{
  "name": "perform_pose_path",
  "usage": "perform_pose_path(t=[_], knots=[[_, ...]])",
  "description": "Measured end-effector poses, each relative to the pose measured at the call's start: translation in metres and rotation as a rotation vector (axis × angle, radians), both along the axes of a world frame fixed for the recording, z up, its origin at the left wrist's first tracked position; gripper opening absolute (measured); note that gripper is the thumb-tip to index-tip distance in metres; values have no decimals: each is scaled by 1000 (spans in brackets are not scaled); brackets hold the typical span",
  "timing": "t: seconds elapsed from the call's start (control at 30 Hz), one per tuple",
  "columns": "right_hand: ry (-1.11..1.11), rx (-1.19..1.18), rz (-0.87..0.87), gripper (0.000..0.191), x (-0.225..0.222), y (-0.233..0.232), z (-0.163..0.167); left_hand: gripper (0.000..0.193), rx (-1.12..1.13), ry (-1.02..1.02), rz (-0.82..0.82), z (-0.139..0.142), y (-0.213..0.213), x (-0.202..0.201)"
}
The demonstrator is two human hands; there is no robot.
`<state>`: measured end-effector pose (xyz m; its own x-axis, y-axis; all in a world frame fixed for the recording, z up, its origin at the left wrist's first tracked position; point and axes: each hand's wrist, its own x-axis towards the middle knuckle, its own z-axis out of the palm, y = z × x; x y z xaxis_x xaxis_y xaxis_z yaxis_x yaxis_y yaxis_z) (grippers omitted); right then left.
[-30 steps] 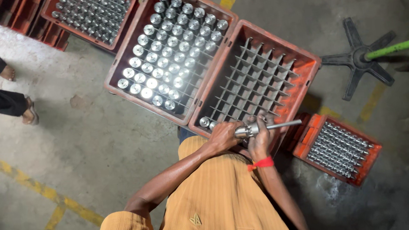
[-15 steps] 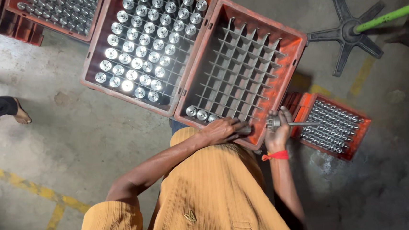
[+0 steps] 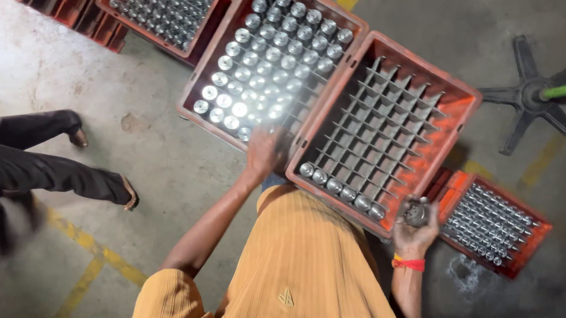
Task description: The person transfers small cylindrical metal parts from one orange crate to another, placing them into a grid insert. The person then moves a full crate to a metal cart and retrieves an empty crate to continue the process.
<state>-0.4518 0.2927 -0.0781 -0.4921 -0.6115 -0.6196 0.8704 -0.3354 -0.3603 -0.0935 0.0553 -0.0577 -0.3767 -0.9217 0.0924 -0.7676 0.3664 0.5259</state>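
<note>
Head view: right hand [image 3: 415,228] closed around a small metal part [image 3: 416,213] at the near right corner of the gridded crate [image 3: 457,127]; left hand [image 3: 262,152], blurred, seemingly open and empty, over the full crate [image 3: 205,70].

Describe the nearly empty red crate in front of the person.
The red crate looks like plastic, rectangular, tilted in view, with a grey grid of dividers inside. Only the row of cells nearest the person holds shiny metal cylinders; the rest are empty. It abuts a full crate. The right hand, holding a metal piece, hovers at its near corner.
</note>
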Motion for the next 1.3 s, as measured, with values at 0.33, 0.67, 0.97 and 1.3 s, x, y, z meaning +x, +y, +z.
perform_pose_path(t=[0.33,0.67,0.97,1.3], knots=[[263,199,516,26,88,-64,-4,63,55,-187,0,-28,-65,0],[424,215,521,17,115,-61,-9,37,874,1098,-129,40,-51,-10],[370,167,297,17,123,-119,25,41,556,290,-207,12,67,-76],[508,15,576,20,117,-90,7,52,918,376,-486,13,81,-87]])
